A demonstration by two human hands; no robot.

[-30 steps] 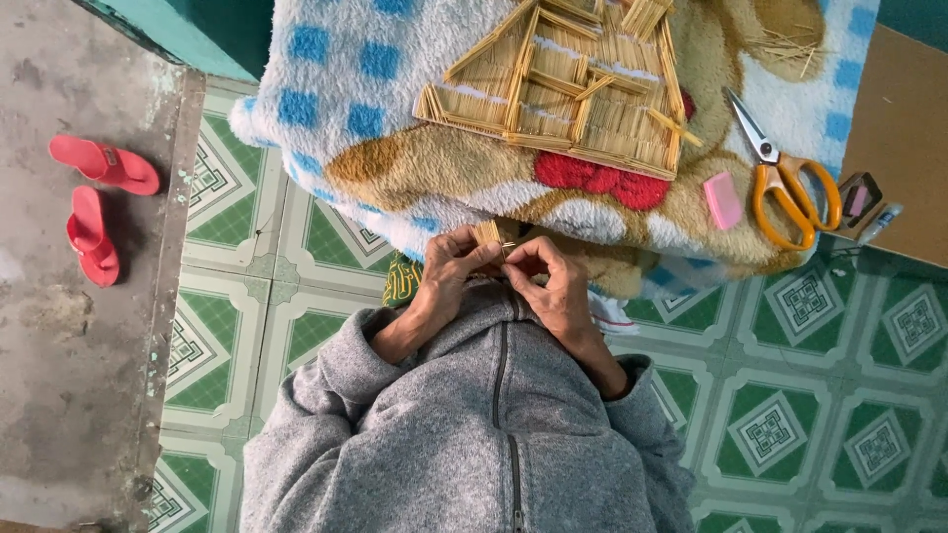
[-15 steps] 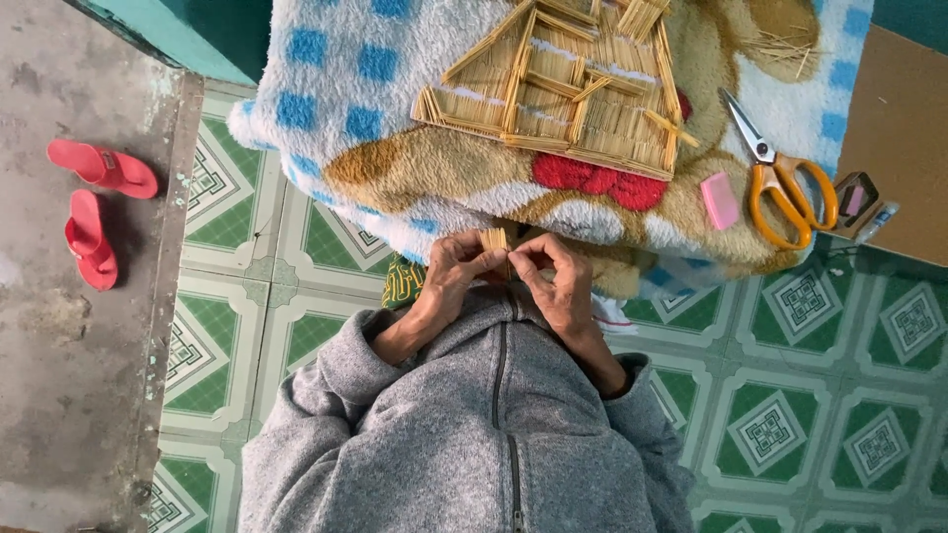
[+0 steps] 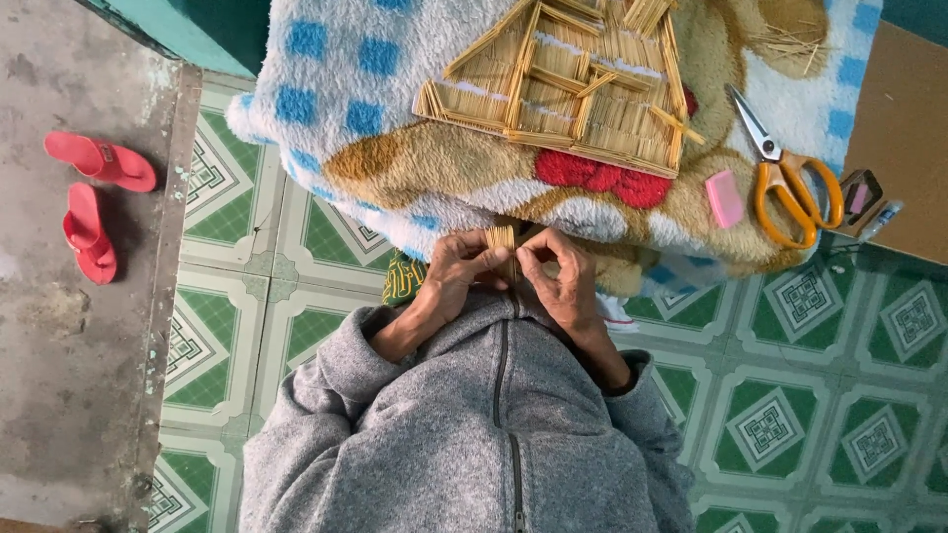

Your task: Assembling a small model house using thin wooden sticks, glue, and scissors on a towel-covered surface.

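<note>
Close to my chest, my left hand point(image 3: 456, 273) and my right hand point(image 3: 558, 276) both pinch a small bundle of thin straw-coloured sticks point(image 3: 501, 240). The bundle pokes up between my fingertips. Beyond my hands, on a fluffy blue, white and tan blanket point(image 3: 346, 89), lies a model house made of the same sticks point(image 3: 563, 89). My grey zip-up sweater point(image 3: 464, 424) fills the lower part of the view.
Orange-handled scissors point(image 3: 790, 178) and a pink flat piece point(image 3: 724, 197) lie on the blanket's right side. A brown board point(image 3: 908, 148) with small items lies at the far right. Two red sandals point(image 3: 94, 197) rest on the grey concrete at left. Green patterned tiles point(image 3: 810, 326) cover the floor.
My fingers have shifted slightly on the stick bundle, which stays in the same place in front of my chest. Nothing else has moved.
</note>
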